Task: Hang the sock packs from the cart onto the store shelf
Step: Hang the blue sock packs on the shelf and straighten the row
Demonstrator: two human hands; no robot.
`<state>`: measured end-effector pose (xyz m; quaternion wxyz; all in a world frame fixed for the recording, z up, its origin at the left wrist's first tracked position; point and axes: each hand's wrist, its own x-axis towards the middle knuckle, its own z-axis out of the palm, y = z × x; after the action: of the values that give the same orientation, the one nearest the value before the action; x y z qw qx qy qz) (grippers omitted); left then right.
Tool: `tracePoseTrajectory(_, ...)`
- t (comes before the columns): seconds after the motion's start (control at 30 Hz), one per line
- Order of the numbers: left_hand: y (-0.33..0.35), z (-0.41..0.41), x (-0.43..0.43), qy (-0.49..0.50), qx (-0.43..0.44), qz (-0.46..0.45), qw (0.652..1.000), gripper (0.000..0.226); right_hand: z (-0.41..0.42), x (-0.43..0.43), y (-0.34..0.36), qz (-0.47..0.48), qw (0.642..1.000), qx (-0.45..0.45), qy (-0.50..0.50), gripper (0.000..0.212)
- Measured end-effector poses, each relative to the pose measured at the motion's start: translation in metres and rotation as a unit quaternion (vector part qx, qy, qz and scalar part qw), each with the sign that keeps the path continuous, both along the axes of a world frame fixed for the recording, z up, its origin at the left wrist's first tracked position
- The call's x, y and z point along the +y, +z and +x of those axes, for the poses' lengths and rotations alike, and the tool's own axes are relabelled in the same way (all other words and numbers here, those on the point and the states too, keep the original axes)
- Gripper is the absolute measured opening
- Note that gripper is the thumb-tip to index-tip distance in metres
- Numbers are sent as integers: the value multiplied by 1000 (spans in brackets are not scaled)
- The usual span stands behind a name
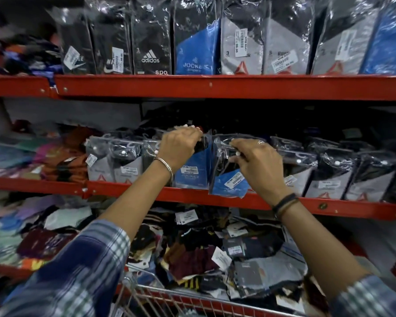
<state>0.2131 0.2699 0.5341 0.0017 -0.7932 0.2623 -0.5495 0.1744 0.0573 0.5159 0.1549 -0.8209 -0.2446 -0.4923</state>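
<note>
Both hands are raised at the middle red shelf (192, 195). My right hand (256, 161) pinches the top of a clear-wrapped black and blue sock pack (229, 181), which hangs tilted over the shelf's front edge. My left hand (181, 143) grips the top of a blue Jockey pack (192, 175) standing in the row, pulling it leftwards so a gap shows between the two packs. Grey and black packs (114, 163) stand upright to the left and more (343, 177) to the right. The wire cart (160, 296) is at the bottom, its contents hidden.
The top red shelf (215, 86) carries upright branded sock packs (150, 42). Loose socks with white tags (204, 252) lie heaped on the lowest shelf behind the cart. Coloured folded socks (21, 156) fill the shelves at the left.
</note>
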Motion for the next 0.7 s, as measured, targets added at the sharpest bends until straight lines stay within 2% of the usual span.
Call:
tracePoseTrajectory(0.13,-5,12,4,-2,-4,19,1000,30,8,9,0,22,1000,-3,9,30)
tracePoseTrajectory(0.33,-14,25,14,5,-11,34,999,33,30,24,-1,13,1000,-12,23,27)
tracePoseTrajectory(0.47,-22,29,13,7,4,21,1000,34,52,31,-6,-1,1000,15,15,31)
tracePoseTrajectory(0.6,-24,36,13,18,49,6,999,26,74,35,-15,-36,997,66,-18,23)
tracePoseTrajectory(0.7,-36,40,7,46,119,-2,992,37,82,37,-24,-49,991,123,-25,26)
